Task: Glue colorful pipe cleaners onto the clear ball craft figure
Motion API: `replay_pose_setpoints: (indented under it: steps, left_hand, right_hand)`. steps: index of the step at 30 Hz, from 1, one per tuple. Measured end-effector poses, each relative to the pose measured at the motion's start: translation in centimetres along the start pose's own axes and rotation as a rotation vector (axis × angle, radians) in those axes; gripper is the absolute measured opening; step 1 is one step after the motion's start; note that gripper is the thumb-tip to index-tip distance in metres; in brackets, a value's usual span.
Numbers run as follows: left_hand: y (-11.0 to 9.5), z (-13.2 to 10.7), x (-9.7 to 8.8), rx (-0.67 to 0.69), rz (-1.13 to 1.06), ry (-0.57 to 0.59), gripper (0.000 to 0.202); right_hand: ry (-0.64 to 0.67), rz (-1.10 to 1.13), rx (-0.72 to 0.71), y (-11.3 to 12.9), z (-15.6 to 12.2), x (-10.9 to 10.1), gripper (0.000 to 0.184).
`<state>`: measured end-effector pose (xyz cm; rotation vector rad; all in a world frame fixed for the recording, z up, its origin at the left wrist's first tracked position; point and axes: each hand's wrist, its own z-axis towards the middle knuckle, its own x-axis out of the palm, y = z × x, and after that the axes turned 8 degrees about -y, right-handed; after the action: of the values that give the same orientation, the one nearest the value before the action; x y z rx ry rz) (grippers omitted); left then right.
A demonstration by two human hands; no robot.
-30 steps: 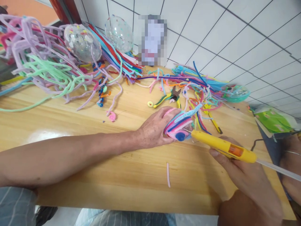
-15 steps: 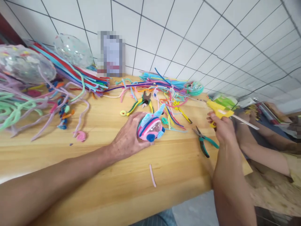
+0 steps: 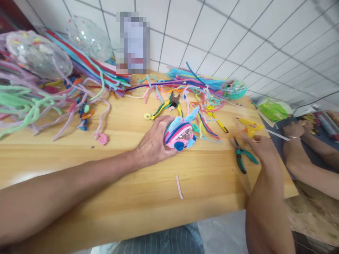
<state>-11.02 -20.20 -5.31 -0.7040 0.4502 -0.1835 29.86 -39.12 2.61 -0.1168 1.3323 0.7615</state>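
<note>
My left hand (image 3: 155, 143) is wrapped round a small clear ball (image 3: 184, 134) trimmed with pink and blue pipe cleaners, with a light blue horn on top. It rests on or just above the table. At the right, my right hand (image 3: 262, 148) is at the grip of a yellow hot glue gun (image 3: 250, 125), low over the tabletop; blur hides part of the fingers. A white glue stick (image 3: 278, 135) juts from the gun's back. Teal-handled pliers (image 3: 242, 157) lie left of that hand. In front of the ball lies a short pink pipe-cleaner piece (image 3: 179, 187).
Yellow-green pliers (image 3: 169, 104) lie behind the ball, near loose pipe cleaners (image 3: 206, 90). Clear decorated balls (image 3: 39, 53) and heaped pipe cleaners (image 3: 23, 91) fill the left. A phone-like panel (image 3: 135, 44) leans on the tiled wall. Another person's arms (image 3: 304, 165) are at far right.
My right hand has come down toward the table with the glue gun. The left hand keeps its hold on the decorated ball. The whole view has shifted slightly.
</note>
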Motion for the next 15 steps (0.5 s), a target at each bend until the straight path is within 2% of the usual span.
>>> replay_pose_setpoints:
  steps: [3, 6, 8, 10, 11, 13, 15]
  left_hand:
    - [0.1, 0.2, 0.2, 0.037, -0.017, -0.01, 0.087]
    - [0.5, 0.5, 0.4, 0.07, -0.013, -0.005, 0.088]
    - [0.6, 0.6, 0.5, 0.088, -0.01, 0.002, 0.088]
    - [0.7, 0.7, 0.5, 0.094, -0.013, 0.007, 0.089]
    - [0.6, 0.7, 0.5, 0.096, -0.019, 0.004, 0.089]
    - [0.6, 0.7, 0.6, 0.09, -0.032, -0.005, 0.089]
    - [0.5, 0.5, 0.6, 0.075, -0.041, -0.012, 0.09]
  right_hand:
    - [0.042, -0.025, -0.056, 1.6, -4.6, -2.7, 0.036]
    - [-0.054, 0.041, -0.368, 4.8, -10.9, -4.4, 0.032]
    - [0.007, 0.139, -0.676, 7.3, -15.0, -4.5, 0.02]
    - [0.219, 0.263, -0.953, 9.5, -18.3, -3.7, 0.011]
    - [0.323, 0.296, -1.021, 10.4, -19.4, -3.2, 0.011]
    - [0.429, 0.314, -1.026, 11.3, -20.2, -2.0, 0.012]
    - [0.404, 0.287, -0.908, 11.3, -19.1, -1.0, 0.012]
